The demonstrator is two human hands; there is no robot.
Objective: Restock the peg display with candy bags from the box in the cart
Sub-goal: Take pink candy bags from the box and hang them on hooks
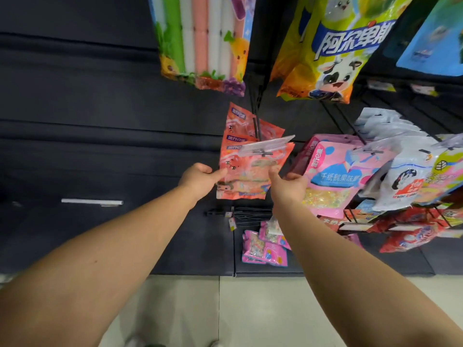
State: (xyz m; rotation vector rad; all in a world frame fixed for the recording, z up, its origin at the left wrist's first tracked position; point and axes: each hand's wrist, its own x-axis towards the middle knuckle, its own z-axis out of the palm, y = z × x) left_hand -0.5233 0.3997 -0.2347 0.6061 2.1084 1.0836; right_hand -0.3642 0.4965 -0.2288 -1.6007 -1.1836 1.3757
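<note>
- A shop aisle is shown, with a dark slatted display wall fitted with metal pegs.
- Printed candy bags are hung in rows on the pegs, front to back.
- Small price tags are clipped along the racks.
- A pale tiled floor is seen below.

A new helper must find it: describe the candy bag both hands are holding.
On the dark peg wall, look below the striped bag. The salmon-red candy bag hangs frontmost on its peg, between the left hand and right hand. The neighbouring bag is pink and blue.
</note>
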